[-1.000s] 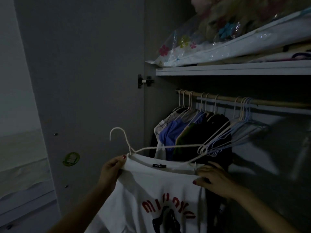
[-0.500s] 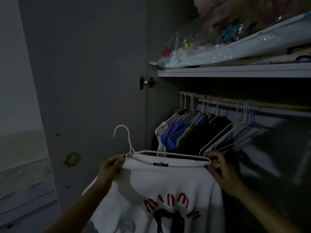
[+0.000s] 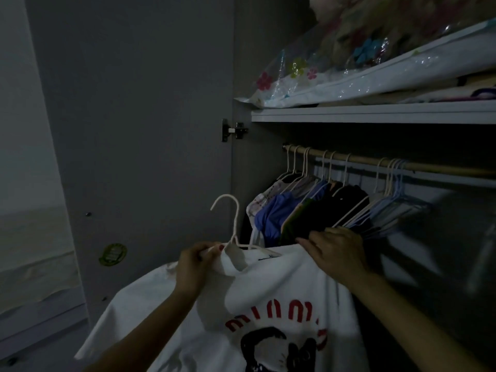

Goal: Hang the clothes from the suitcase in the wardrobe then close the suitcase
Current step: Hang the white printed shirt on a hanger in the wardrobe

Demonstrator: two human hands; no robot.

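As shirt (image 3: 268, 296) bunches | right hand (image 3: 335, 253) now atop shoulder | hanger (image 3: 233, 224) tilted

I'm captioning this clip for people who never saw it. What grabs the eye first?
A white printed T-shirt on a white wire hanger fills the lower centre, held by the left hand and right hand. Behind, a wooden wardrobe rail carries hung clothes and empty hangers.

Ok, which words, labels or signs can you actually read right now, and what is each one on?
Red arched lettering on the white printed T-shirt: partly readable, roughly "MIU MI", the end lost in a fold.
Small dark neck label inside the shirt collar: too small to read.
Round green sticker on the grey wardrobe door: blurred, unreadable.
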